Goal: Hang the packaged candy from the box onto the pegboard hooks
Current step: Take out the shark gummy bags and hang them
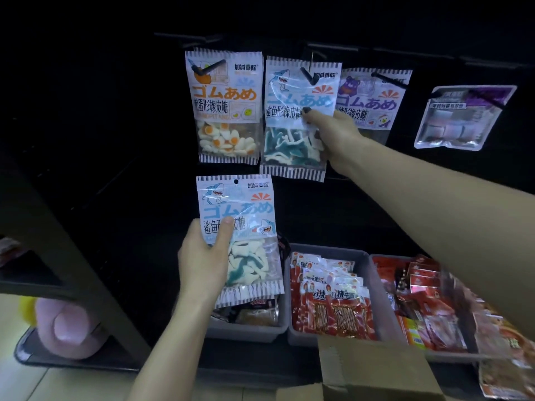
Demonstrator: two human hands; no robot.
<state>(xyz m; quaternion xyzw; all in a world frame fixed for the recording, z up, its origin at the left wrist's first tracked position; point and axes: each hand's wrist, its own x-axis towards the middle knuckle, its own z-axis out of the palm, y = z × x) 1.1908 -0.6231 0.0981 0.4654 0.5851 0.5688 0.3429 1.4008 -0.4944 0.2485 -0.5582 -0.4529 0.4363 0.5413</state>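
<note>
Hanging on its hook, one shark candy packet (298,117) is pinched by the right hand (333,131) and could be tugged off, while a second packet (240,235), gripped by the left hand (202,259) below, could be dropped.

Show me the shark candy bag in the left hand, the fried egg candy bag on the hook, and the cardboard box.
shark candy bag (236,209): head view, on its printed upper label.
fried egg candy bag (224,95): head view, on its orange lettering.
cardboard box (373,369): head view, on its open flap.
</note>
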